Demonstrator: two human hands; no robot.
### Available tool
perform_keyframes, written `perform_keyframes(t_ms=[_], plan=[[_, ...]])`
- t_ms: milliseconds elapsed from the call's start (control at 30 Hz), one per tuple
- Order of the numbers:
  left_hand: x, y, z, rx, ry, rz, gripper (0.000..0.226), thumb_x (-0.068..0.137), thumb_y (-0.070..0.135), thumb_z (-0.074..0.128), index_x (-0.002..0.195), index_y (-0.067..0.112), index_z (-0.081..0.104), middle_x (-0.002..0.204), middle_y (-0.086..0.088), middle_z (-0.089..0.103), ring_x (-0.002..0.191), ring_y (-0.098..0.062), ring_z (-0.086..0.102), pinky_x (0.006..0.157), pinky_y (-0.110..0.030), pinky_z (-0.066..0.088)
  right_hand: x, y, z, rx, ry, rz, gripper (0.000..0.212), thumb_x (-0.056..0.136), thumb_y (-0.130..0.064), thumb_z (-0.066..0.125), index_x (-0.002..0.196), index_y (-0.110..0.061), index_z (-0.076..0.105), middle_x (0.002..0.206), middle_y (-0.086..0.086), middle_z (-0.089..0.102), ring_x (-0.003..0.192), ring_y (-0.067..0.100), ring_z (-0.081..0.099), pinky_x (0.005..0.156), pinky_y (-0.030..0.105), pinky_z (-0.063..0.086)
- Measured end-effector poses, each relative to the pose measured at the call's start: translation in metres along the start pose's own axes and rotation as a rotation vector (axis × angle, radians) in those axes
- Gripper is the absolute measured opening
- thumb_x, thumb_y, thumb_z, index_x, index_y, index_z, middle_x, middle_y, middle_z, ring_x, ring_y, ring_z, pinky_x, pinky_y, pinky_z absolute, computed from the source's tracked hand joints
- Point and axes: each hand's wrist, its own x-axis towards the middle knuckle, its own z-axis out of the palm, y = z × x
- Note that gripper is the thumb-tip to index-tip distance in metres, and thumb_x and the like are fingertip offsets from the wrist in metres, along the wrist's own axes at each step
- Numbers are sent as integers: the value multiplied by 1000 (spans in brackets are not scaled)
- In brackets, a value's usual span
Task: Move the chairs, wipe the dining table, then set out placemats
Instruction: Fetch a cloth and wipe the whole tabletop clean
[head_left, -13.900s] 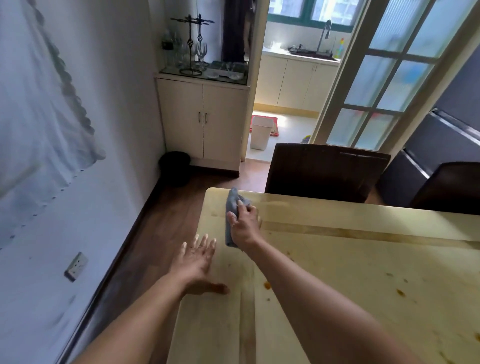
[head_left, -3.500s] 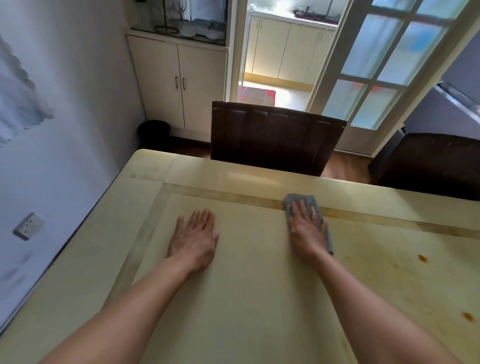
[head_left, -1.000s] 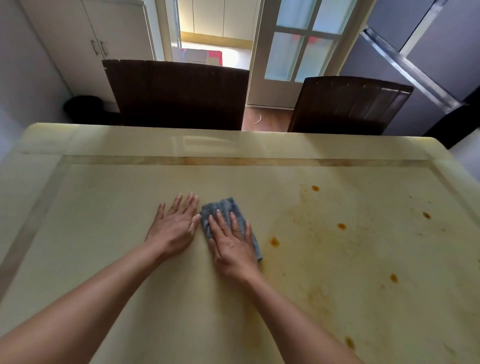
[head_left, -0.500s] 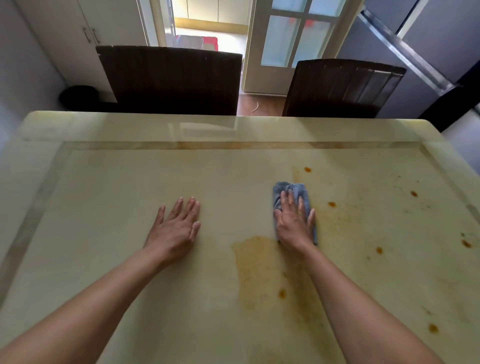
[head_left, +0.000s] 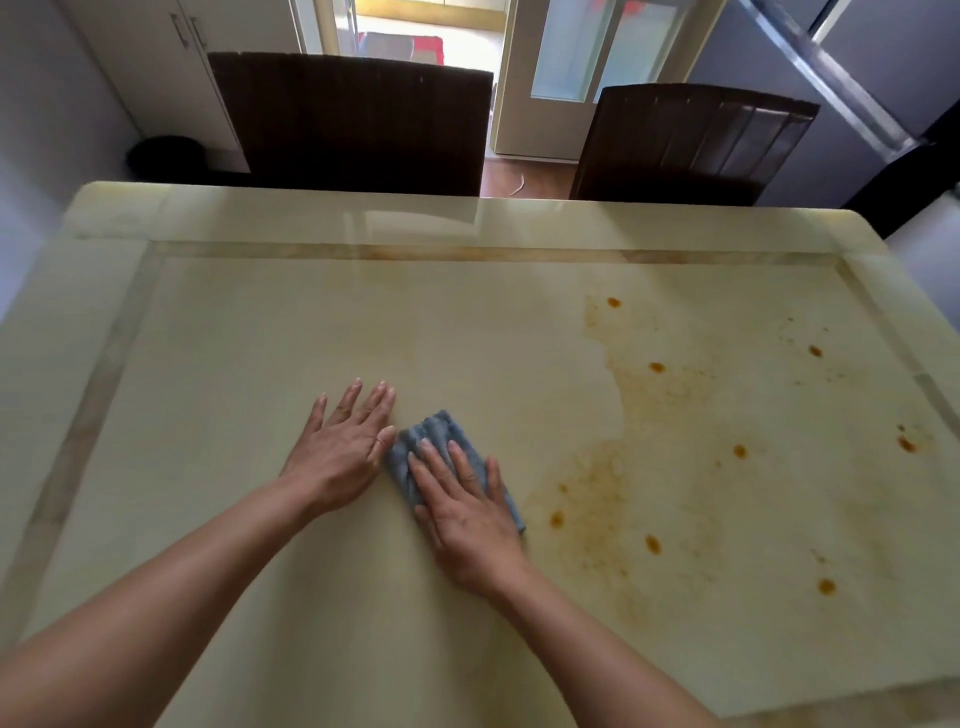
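Far left, past the far-left corner of the surface (head_left: 249, 332): black bin (head_left: 165, 156) on the floor, beside a pale cabinet (head_left: 156, 57). Left chair (head_left: 353, 119), dark brown, back close against the far edge. Glazed door (head_left: 566, 62) shows behind, in the gap between the chairs. Right chair (head_left: 691, 140), same kind, at the far edge toward the far-right corner, turned slightly.

Left hand (head_left: 340, 454): palm down on the surface, left of centre, nearer the near edge. Fingers (head_left: 382, 402) straight, a little spread, holding nothing. Thumb just beside the cloth's left edge; contact cannot be resolved.

Blue-grey cloth (head_left: 434, 439): folded, flat on the surface about mid-width, immediately right of the left hand. Right hand (head_left: 470, 517) lies on top of it, fingers (head_left: 460, 465) straight and pressing down, not curled round it; the hand hides the cloth's near half.

Right half of the surface: orange-brown spots (head_left: 657, 367) in a faint smeared film, from just right of the cloth out toward the right edge.
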Motion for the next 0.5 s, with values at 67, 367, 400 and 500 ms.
perform_keyframes(t_ms=[67, 367, 400, 500], plan=[[-9, 2, 5, 19, 1, 8, 55, 101, 39, 10, 151, 26, -8, 157, 13, -15, 145, -10, -20, 117, -38, -13, 3, 19, -8, 4, 36, 115, 54, 101, -38, 17, 150, -31, -5, 146, -19, -27, 141, 10, -25, 113, 44, -18], [-27, 21, 28, 81, -17, 33, 55, 101, 39, 8, 150, 24, -13, 157, 11, -20, 145, -11, -20, 117, -40, -14, -42, 95, -21, 67, 181, 504, 58, 102, -33, 21, 150, -24, -11, 157, -11, -18, 145, 13, -17, 113, 47, -17], [-26, 22, 28, 84, -15, 31, 55, 101, 38, 8, 150, 23, -13, 157, 11, -20, 145, -11, -20, 117, -40, -14, -40, 93, -21, 75, 183, 505, 58, 102, -32, 21, 150, -24, -11, 157, -10, -18, 145, 14, -17, 113, 47, -17], [-27, 22, 29, 91, -18, 31, 55, 101, 38, 8, 150, 23, -13, 157, 10, -20, 145, -12, -19, 116, -41, -14, -42, 76, -14, 81, 174, 459, 58, 102, -30, 21, 150, -23, -11, 157, -9, -19, 145, 15, -19, 113, 46, -17]])
